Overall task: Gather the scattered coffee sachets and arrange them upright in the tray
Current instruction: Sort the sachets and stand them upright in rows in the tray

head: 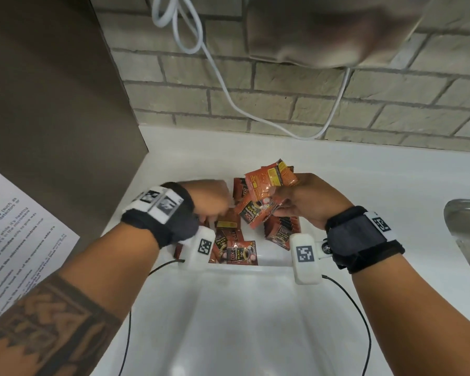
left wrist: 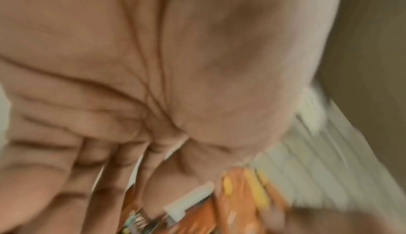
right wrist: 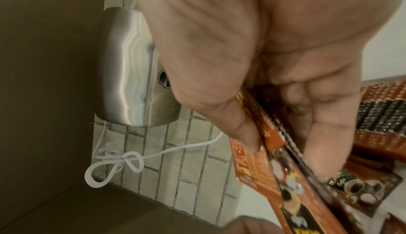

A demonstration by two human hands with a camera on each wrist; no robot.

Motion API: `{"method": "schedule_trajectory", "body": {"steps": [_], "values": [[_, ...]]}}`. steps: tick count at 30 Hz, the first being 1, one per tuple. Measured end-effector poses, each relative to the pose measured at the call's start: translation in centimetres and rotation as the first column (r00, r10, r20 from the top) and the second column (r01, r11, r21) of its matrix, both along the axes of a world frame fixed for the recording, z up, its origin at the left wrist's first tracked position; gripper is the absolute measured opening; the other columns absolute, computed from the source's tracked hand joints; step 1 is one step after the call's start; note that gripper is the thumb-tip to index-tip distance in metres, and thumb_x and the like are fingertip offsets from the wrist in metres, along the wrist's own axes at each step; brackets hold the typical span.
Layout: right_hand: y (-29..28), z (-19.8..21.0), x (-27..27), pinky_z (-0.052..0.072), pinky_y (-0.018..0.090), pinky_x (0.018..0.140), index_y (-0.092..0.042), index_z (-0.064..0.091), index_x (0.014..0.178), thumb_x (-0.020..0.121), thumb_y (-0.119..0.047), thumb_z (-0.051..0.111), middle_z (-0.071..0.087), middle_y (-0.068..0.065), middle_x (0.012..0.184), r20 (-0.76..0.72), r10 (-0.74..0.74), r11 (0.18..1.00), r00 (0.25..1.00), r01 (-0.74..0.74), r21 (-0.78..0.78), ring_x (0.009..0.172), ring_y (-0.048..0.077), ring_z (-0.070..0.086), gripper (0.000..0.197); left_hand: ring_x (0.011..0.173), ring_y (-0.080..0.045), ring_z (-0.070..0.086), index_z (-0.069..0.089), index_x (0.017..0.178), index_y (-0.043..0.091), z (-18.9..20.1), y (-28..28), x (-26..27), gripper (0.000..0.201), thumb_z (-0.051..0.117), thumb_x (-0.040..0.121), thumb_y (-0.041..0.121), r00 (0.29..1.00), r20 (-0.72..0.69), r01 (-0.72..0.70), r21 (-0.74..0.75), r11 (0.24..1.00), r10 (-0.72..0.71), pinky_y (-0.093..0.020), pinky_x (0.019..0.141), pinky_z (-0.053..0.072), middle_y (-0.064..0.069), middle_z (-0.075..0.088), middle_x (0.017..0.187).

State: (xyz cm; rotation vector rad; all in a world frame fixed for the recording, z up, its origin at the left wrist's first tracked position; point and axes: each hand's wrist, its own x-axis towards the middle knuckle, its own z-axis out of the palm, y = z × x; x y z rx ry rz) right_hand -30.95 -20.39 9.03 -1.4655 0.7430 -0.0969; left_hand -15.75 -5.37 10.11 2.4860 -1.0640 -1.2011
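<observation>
Our left hand (head: 210, 198) reaches down, fingers curled, into the loose sachets (head: 235, 249) lying flat on the white tabletop (head: 364, 169); whether it grips one we cannot tell. Just right of it, our right hand (head: 307, 198) pinches a few sachets (head: 269, 183) raised on edge. A tray is not clearly visible, so the left hand sits nearer the remaining pile.

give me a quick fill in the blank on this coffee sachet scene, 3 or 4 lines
1. The right hand grips a bunch of coffee sachets held ____ the countertop.
2. The wall behind the countertop is faced with ____.
3. The cable hanging down the wall is ____ in colour.
4. The left hand reaches down into the loose sachets lying on the ____.

Missing words: above; brick; white; countertop
</observation>
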Motion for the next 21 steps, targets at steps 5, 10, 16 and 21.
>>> {"method": "schedule_trajectory", "body": {"steps": [5, 10, 16, 21], "values": [[1.6, 0.0, 0.8, 0.058, 0.039, 0.090, -0.002, 0.064, 0.115, 0.096, 0.000, 0.058, 0.073, 0.018, 0.113, 0.066, 0.110, 0.979, 0.992, -0.120, 0.168, 0.101, 0.030, 0.071, 0.020, 0.118, -0.038, 0.060, 0.046, 0.136, 0.023, -0.5, 2.4, -0.3, 0.044, 0.053, 0.099, 0.045, 0.554, -0.799, -0.661, -0.251, 0.707, 0.235, -0.053, 0.080, 0.057, -0.016, 0.056, 0.134], [2.5, 0.3, 1.3, 0.060, 0.031, 0.078, -0.002, 0.064, 0.112, 0.095, 0.002, 0.055, 0.072, 0.014, 0.103, 0.080, 0.166, 0.959, 0.983, -0.180, 0.218, 0.091, 0.025, 0.069, 0.019, 0.116, -0.044, 0.062, 0.037, 0.144, 0.033, -3.8, 3.7, -1.4, 0.075, 0.066, 0.084, -0.002, 0.404, -0.915, -0.655, -0.298, 0.695, -0.012, -0.070, 0.084, 0.051, -0.018, 0.059, 0.134], [2.7, 1.0, 1.0, 0.056, 0.028, 0.070, -0.011, 0.065, 0.099, 0.094, -0.006, 0.055, 0.072, 0.005, 0.085, -0.052, 0.240, 0.960, 0.969, -0.229, 0.161, 0.075, 0.018, 0.066, 0.012, 0.104, -0.031, 0.069, 0.042, 0.143, 0.018, -4.3, 4.0, -2.9, 0.062, 0.055, 0.092, -0.014, 0.547, -0.837, -0.680, -0.448, 0.580, -0.005, -0.045, 0.074, 0.061, -0.014, 0.066, 0.110], [1.8, 1.6, 0.4, 0.053, 0.028, 0.066, -0.012, 0.064, 0.097, 0.093, -0.009, 0.054, 0.068, 0.005, 0.081, -0.072, 0.241, 0.960, 0.968, -0.227, 0.163, 0.073, 0.018, 0.061, 0.011, 0.099, -0.028, 0.072, 0.048, 0.135, 0.019, -3.7, 3.8, -4.2, 0.043, 0.062, 0.096, 0.007, 0.646, -0.758, -0.656, -0.491, 0.573, 0.089, -0.038, 0.066, 0.061, -0.011, 0.067, 0.110]]}}
